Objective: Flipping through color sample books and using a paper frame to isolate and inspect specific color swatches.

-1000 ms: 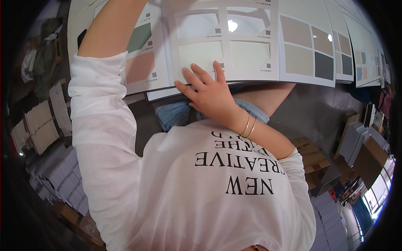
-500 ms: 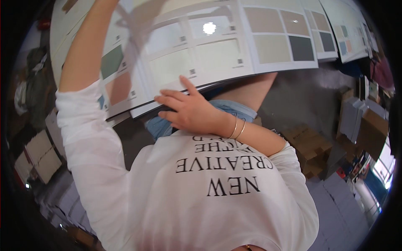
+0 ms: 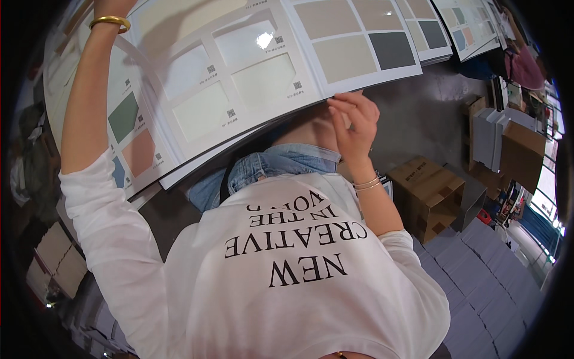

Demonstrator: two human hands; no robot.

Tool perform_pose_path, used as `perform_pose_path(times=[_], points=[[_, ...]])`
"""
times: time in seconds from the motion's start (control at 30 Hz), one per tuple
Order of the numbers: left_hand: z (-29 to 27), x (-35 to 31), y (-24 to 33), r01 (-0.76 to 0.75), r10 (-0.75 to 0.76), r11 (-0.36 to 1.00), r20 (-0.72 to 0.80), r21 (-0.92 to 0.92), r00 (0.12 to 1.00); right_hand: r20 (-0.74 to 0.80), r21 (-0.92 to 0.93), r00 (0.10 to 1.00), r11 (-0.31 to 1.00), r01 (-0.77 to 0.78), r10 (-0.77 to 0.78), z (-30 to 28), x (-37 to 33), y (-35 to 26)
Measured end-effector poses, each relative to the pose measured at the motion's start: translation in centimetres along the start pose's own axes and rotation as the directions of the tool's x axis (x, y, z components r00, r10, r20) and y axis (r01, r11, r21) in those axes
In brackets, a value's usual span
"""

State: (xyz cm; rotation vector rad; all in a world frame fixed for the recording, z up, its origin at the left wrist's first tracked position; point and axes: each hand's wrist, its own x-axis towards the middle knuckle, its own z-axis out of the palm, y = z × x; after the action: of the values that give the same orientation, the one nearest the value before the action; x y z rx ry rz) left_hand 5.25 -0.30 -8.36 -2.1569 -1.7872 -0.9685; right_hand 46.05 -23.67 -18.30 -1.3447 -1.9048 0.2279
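An open sample book (image 3: pixel 230 72) fills the upper view, its near edge above the person's legs, its far side cut off by the frame; its pages carry pale, beige, dark grey, green and salmon swatches, with glare washing out part of one; beyond the right forearm stands a cardboard box (image 3: pixel 427 194); another sample book (image 3: pixel 472 30), also cropped, lies farther right; the right hand (image 3: pixel 357 125) is at the near edge, fingers bent toward the thumb, though whether its grip pinches the pages cannot be told; the left hand (image 3: pixel 116 7) is mostly out of frame, its grip impossible to make out.
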Motion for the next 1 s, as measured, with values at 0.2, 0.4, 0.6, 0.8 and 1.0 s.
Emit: perform_pose_path(times=[0.2,0.4,0.6,0.8,1.0], points=[[-0.1,-0.1,0.4,0.042,-0.042,0.999,-0.015,-0.02,0.999,0.16,-0.043,0.986,0.998,-0.038,0.044,0.3,2.8,0.4],[0.2,-0.1,0.3,0.026,-0.026,1.0,-0.005,0.001,1.0,0.273,-0.028,0.962,0.999,-0.025,0.031,-0.6,4.3,0.4],[0.0,-0.3,0.6,0.031,-0.031,0.999,0.006,-0.013,1.0,0.291,-0.013,0.956,1.0,0.025,-0.02,-0.5,4.2,0.6],[0.5,-0.2,0.2,0.016,-0.016,0.999,0.001,-0.033,1.0,0.253,-0.014,0.967,1.0,0.024,-0.019,-0.3,3.7,0.7],[0.6,-0.3,-0.1,0.009,-0.009,1.0,-0.002,-0.014,1.0,0.243,-0.006,0.97,1.0,0.011,-0.009,-0.1,3.1,0.9]])
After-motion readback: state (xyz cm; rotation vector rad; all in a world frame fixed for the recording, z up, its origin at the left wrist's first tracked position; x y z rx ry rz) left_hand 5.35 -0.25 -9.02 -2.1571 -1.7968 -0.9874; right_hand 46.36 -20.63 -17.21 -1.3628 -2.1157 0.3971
